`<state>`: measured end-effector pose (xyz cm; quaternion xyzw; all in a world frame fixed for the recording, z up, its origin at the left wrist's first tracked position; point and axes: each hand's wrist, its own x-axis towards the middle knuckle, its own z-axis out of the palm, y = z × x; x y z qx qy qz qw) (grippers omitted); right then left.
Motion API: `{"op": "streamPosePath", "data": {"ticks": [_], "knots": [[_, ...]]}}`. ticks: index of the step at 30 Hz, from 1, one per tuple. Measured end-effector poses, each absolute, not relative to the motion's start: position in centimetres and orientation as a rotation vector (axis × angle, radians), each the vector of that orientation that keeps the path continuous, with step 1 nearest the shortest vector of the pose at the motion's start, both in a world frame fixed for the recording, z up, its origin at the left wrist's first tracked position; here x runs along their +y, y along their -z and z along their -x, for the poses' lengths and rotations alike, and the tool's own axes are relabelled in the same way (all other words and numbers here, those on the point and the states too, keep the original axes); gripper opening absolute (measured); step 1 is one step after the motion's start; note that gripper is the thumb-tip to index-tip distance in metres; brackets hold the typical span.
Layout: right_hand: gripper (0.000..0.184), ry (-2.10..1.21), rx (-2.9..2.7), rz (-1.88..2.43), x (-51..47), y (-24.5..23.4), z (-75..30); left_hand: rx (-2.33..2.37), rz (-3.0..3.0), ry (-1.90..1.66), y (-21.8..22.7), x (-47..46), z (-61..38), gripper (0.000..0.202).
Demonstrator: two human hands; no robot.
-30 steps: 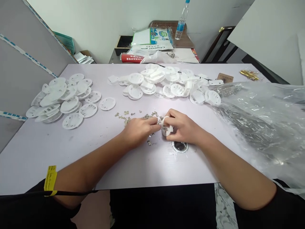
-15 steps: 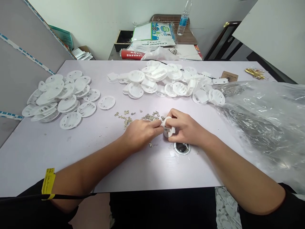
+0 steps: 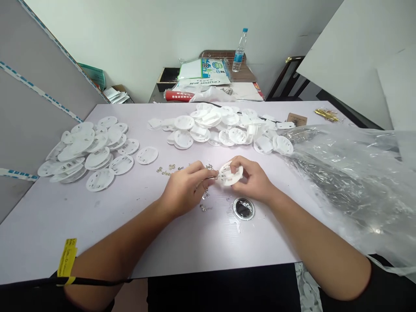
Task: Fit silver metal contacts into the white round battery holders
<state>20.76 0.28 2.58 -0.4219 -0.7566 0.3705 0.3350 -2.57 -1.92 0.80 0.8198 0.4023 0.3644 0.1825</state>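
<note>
My right hand (image 3: pixel 255 180) grips a round white plastic disc (image 3: pixel 230 174), tilted with its slotted face up, just above the table. My left hand (image 3: pixel 186 188) is closed in a pinch at the disc's left edge, holding a small metal clip against it. Loose metal clips (image 3: pixel 170 168) lie scattered on the pale table (image 3: pixel 65 225) behind and under my left hand. A pile of white discs (image 3: pixel 91 149) lies to the left. Another heap of white plastic parts (image 3: pixel 224 125) spreads across the back middle.
A round metal grommet hole (image 3: pixel 243 209) sits in the table near my right wrist. A large clear plastic bag (image 3: pixel 351 182) covers the right side. A brown card (image 3: pixel 297 118) and gold parts (image 3: pixel 326 114) lie far right. Behind stands a water bottle (image 3: pixel 239 51) among papers.
The disc has been turned from edge-on to face up in my right hand. The camera has tilted, so everything sits lower in the picture. Both hands stay together at the table's middle.
</note>
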Motion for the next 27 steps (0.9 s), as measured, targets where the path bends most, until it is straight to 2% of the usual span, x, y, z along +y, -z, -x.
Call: {"op": "streamPosePath", "data": {"ticks": [4,9,16,19,23,27], "knots": [[0.016,-1.415,-1.494,1.046,-0.5,-2.4,-19.3,0.945,-1.831,-1.062,-0.9,-1.5,1.9,0.029],[0.031,-1.592,-1.481,1.035,-1.4,-3.0,-18.1,0.768,-1.512,-1.128,-0.5,-1.5,1.8,0.025],[0.054,-1.36,-1.751,1.17,-1.3,-2.3,-18.9,0.75,-1.164,-1.057,-1.2,-1.8,2.1,0.031],[0.05,-1.337,-1.78,1.134,-1.3,-2.2,-19.0,0.708,-1.099,-1.009,-1.3,-1.6,2.1,0.032],[0.033,-1.176,-1.771,1.127,-1.5,-2.5,-18.7,0.69,-1.081,-0.954,-1.2,-1.5,2.0,0.031],[0.03,-1.019,-1.817,1.092,-1.8,-2.5,-18.5,0.676,-1.09,-0.914,-1.1,-1.6,1.6,0.032]]}}
